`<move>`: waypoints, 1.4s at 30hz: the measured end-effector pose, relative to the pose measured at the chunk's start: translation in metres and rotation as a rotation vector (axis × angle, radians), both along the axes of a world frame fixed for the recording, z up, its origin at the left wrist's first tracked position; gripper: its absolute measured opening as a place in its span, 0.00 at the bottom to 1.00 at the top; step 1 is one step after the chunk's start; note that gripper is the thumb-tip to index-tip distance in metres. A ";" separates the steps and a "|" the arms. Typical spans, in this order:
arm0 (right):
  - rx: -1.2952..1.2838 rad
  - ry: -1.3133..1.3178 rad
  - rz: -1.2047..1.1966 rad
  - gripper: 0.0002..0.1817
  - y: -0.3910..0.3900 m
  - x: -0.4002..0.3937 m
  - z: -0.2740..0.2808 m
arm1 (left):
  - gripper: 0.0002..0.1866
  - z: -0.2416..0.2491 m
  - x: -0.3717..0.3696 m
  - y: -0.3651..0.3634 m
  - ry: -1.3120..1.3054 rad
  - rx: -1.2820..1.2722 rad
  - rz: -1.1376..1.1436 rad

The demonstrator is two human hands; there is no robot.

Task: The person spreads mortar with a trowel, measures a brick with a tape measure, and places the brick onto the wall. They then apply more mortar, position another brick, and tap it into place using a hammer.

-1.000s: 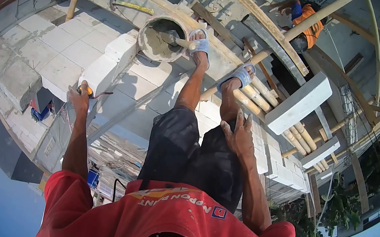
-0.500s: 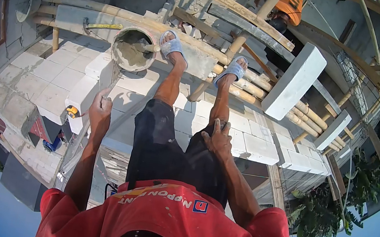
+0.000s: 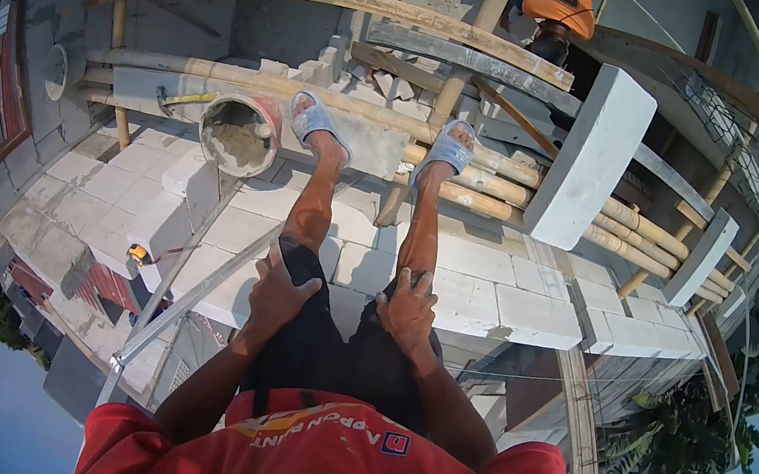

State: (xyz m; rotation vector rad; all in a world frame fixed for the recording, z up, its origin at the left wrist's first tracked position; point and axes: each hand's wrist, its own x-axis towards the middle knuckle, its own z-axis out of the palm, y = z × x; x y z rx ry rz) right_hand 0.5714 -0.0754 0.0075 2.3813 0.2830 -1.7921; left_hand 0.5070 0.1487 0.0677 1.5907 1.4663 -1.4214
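Observation:
My left hand (image 3: 281, 293) rests on my left knee, over the dark shorts (image 3: 311, 337), with its fingers loosely apart and nothing in it. On the right knee lies my right hand (image 3: 408, 310), fingers spread and also holding nothing. Both feet, in blue slippers (image 3: 323, 123), stand on the bamboo-and-board scaffold beyond a wall of white blocks (image 3: 467, 258). Left of my feet sits a bucket (image 3: 270, 121) with grey mortar (image 3: 235, 146) inside. A hammer with a yellow handle (image 3: 191, 97) lies beside the bucket.
A large white block (image 3: 592, 158) leans at the scaffold on the right, with a smaller block (image 3: 701, 258) beyond. A tape measure (image 3: 139, 254) sits on the left blocks near a long metal bar (image 3: 209, 283). A co-worker in an orange shirt (image 3: 558, 0) is below the scaffold.
My left hand has come from beside the blocks on the left to my left knee. My right hand stays on the right knee, its fingers now spread forward. The view has shifted slightly.

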 end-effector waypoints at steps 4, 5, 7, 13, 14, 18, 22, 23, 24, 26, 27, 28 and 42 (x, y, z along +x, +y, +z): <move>-0.008 -0.011 0.018 0.42 -0.011 -0.005 -0.008 | 0.54 -0.017 0.007 -0.028 -0.024 0.155 -0.050; -0.012 -0.011 0.024 0.41 -0.014 -0.007 -0.011 | 0.52 -0.021 0.010 -0.031 -0.022 0.186 -0.060; -0.028 -0.010 0.037 0.40 -0.019 -0.012 -0.013 | 0.49 -0.032 0.011 -0.033 -0.025 0.241 -0.081; -0.044 -0.012 0.030 0.34 -0.018 -0.013 -0.017 | 0.35 -0.065 0.013 -0.027 0.019 0.339 -0.151; -0.041 -0.023 0.043 0.34 -0.018 -0.016 -0.017 | 0.33 -0.068 0.008 -0.028 0.005 0.368 -0.169; -0.039 -0.056 0.060 0.32 -0.013 -0.020 -0.020 | 0.29 -0.069 0.010 -0.025 -0.030 0.378 -0.273; -0.026 -0.117 0.100 0.30 -0.011 -0.028 -0.022 | 0.25 -0.076 0.002 -0.022 -0.006 0.353 -0.341; -0.032 -0.126 0.107 0.30 -0.011 -0.031 -0.024 | 0.25 -0.077 -0.001 -0.022 -0.008 0.349 -0.344; -0.038 -0.136 0.114 0.29 -0.012 -0.034 -0.027 | 0.24 -0.079 -0.004 -0.022 -0.012 0.345 -0.347; -0.057 -0.156 0.129 0.29 -0.009 -0.036 -0.029 | 0.24 -0.078 -0.009 -0.024 -0.042 0.360 -0.344; -0.069 -0.166 0.136 0.28 -0.006 -0.037 -0.030 | 0.24 -0.079 -0.010 -0.024 -0.043 0.367 -0.333; -0.083 -0.176 0.142 0.28 -0.004 -0.037 -0.030 | 0.24 -0.078 -0.010 -0.024 -0.043 0.371 -0.322; -0.131 -0.081 0.266 0.29 0.010 -0.039 -0.038 | 0.19 -0.084 -0.039 -0.025 -0.171 0.512 -0.362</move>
